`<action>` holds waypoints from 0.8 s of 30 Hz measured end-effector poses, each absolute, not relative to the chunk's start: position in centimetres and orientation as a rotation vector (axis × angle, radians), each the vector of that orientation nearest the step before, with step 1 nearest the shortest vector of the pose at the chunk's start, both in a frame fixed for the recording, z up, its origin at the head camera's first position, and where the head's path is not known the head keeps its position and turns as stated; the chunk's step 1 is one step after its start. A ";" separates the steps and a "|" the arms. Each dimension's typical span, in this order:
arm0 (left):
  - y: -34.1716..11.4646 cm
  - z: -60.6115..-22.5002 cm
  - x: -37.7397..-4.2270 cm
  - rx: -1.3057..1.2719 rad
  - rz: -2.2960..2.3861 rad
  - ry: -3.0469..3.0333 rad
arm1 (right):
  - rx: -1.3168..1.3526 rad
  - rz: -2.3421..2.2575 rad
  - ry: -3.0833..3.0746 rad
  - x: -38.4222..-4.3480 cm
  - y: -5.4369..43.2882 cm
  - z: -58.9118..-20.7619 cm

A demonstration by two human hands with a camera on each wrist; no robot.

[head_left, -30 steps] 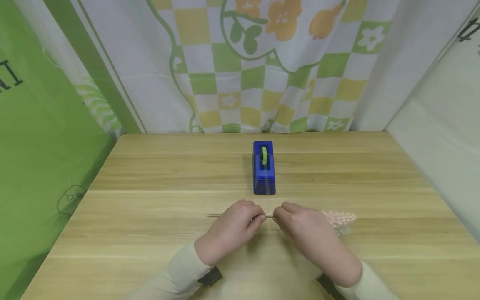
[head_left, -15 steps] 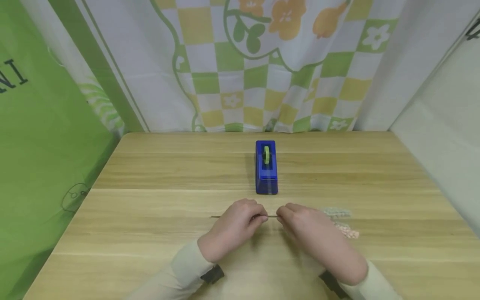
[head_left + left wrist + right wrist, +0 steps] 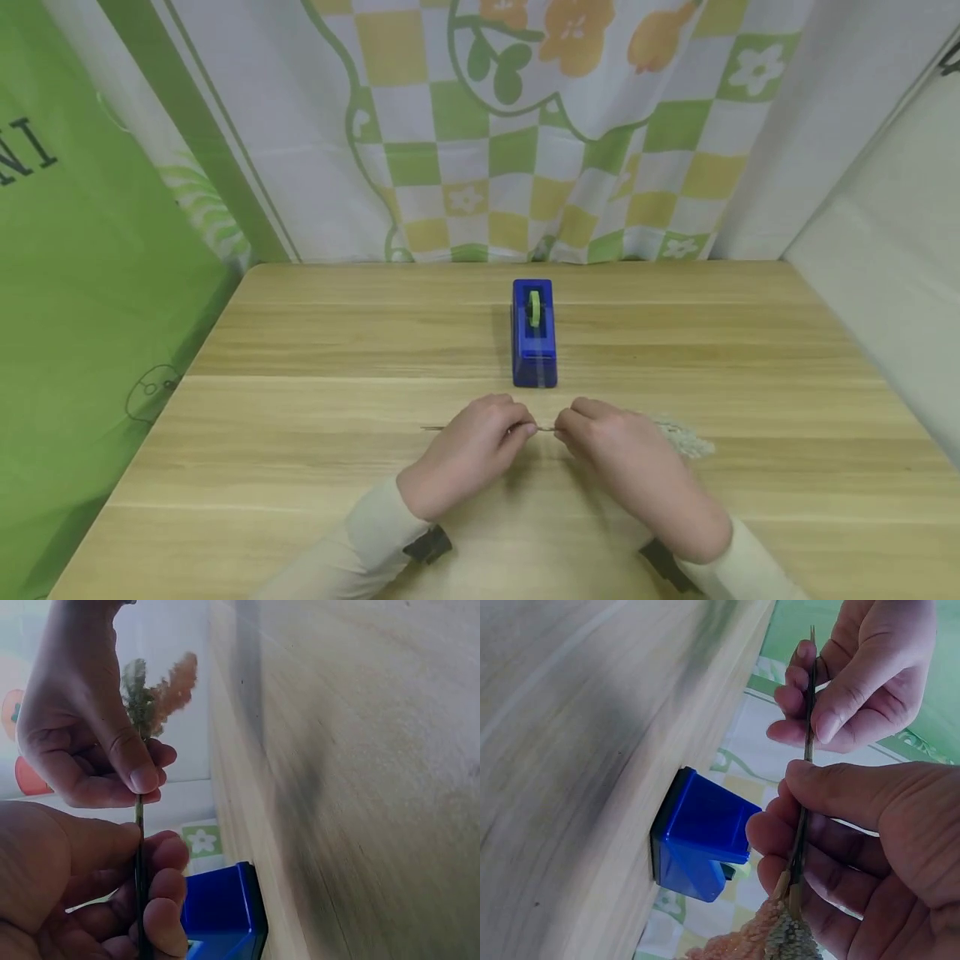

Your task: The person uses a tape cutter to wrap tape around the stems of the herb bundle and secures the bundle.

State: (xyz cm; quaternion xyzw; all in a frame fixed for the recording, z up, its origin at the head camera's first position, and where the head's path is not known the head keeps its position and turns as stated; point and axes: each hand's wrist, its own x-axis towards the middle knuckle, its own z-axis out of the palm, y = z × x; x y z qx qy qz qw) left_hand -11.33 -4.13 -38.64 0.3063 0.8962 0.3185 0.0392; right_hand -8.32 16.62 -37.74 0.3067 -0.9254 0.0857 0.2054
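Two thin flower stems [image 3: 546, 429] lie together, level above the table, held by both hands. My left hand [image 3: 474, 454] pinches them between thumb and fingers, their thin ends sticking out to the left. A short way to the right, my right hand [image 3: 618, 467] pinches them closer to the blooms. Beyond the right hand a pale green flower head [image 3: 688, 440] shows in the head view. In the right wrist view a fluffy pink flower head [image 3: 739, 934] sits beside the green one; from the left wrist, the pink and green heads spread apart in a V.
A blue tape dispenser [image 3: 535, 342] with a yellow-green roll core stands just past the hands on the wooden table [image 3: 337, 333]. Behind the table hangs a checked floral curtain [image 3: 510, 167]. Green cloth [image 3: 90, 275] borders the left side, a white one [image 3: 892, 250] the right.
The flower heads have turned over as the stems roll in the fingers: pink, then both, now only green shows in the head view. Both hands stay almost in place.
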 end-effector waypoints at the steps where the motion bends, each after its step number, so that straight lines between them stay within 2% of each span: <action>1: -4.1 -38.6 -11.4 0.933 0.971 2.743 | 0.853 0.238 -2.579 -8.3 16.7 -37.8; 24: -4.0 -38.7 -11.3 0.921 0.923 2.801 | 0.810 0.243 -2.600 -8.5 16.7 -37.9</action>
